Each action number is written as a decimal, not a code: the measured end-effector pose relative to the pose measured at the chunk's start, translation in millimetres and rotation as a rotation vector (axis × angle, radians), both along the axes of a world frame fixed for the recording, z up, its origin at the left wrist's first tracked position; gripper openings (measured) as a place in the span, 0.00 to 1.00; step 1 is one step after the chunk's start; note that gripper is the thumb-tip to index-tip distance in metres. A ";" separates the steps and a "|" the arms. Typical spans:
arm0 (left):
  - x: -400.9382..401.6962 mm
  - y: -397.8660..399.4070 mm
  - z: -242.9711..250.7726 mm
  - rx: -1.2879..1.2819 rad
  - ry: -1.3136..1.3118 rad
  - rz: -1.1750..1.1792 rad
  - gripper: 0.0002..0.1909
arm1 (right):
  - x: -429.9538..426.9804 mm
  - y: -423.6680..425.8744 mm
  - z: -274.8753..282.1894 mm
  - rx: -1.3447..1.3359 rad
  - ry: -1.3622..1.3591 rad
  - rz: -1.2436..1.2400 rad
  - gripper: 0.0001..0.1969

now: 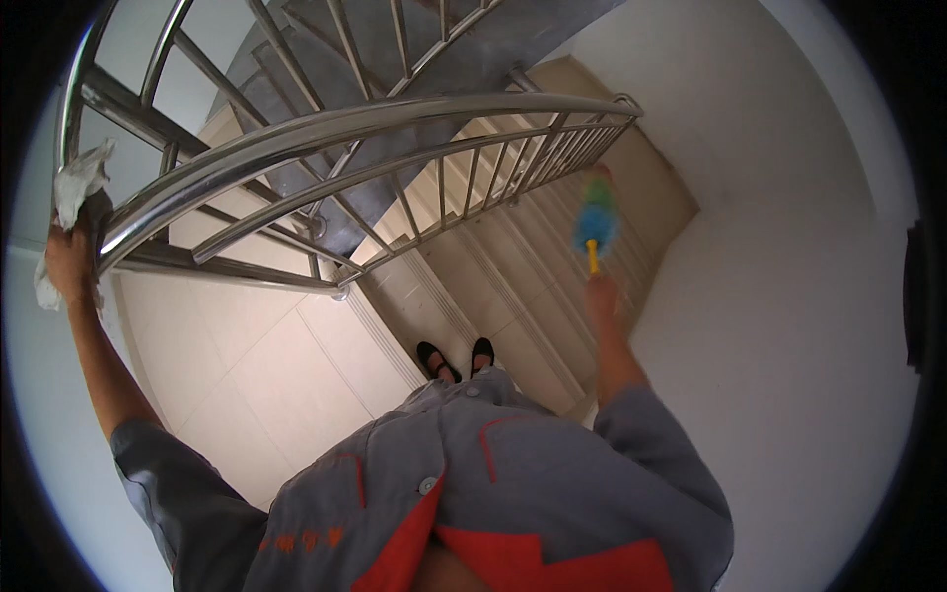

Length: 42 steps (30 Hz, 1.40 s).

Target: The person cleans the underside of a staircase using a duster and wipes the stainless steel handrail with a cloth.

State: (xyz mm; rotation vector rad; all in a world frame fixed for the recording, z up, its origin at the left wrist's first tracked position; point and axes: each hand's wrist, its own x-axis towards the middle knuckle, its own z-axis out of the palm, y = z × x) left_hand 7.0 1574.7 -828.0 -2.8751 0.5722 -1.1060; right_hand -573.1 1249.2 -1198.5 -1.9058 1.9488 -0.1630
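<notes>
At the far left, my left hand (72, 255) is closed round a white cloth (80, 181) against the bend of the stainless steel handrail (296, 129). Parts of the cloth stick out above and below the hand; the fingertips are hidden. My right hand (604, 296), slightly blurred, grips the yellow handle of a duster (596, 222) with blue, green and red fibres. The duster points away from me over the stairs, right of the railing, with its head apart from the rail in view.
Tiled stairs (518, 274) with grooved edges descend ahead and to the right, beside a white wall (769, 318). My feet in black shoes stand on a step. A tiled landing (244, 370) lies at left. Metal balusters (440, 189) and another flight's grey underside (459, 81) are ahead.
</notes>
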 end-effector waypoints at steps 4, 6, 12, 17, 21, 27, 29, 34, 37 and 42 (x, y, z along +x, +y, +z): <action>-24.5 3.7 8.8 -0.085 -0.022 -0.046 0.26 | 23.7 52.0 -11.6 -0.120 -0.201 0.285 0.13; -7.5 27.0 6.2 -0.048 -0.043 -0.091 0.25 | 44.0 57.2 -6.1 -0.077 -0.163 0.406 0.11; 1.4 -3.6 5.0 -0.019 -0.086 0.017 0.22 | 5.6 -21.7 -89.6 -0.106 0.346 0.552 0.10; -37.6 -12.9 8.7 -0.119 -0.141 -0.042 0.20 | -62.6 4.2 -78.7 0.013 -0.074 0.130 0.13; -35.5 -7.7 10.9 -0.002 -0.107 0.167 0.24 | -87.6 80.1 -17.8 0.148 -0.572 0.154 0.15; -70.7 -41.5 12.4 -0.112 -0.121 0.065 0.18 | 15.3 92.0 21.5 0.248 -0.231 0.765 0.09; -77.5 -46.6 17.2 -0.124 -0.127 0.038 0.17 | 17.6 76.4 2.1 0.160 -0.290 0.759 0.09; -61.2 -28.7 12.4 -0.148 -0.176 0.071 0.15 | -75.4 60.2 -12.4 0.273 -0.614 0.397 0.09; -56.5 -26.4 5.6 -0.158 -0.190 0.056 0.14 | -113.3 63.6 25.2 0.522 -0.509 0.244 0.08; -49.0 -26.3 5.0 -0.176 -0.120 0.051 0.15 | -34.4 90.0 14.0 0.517 -0.116 0.799 0.09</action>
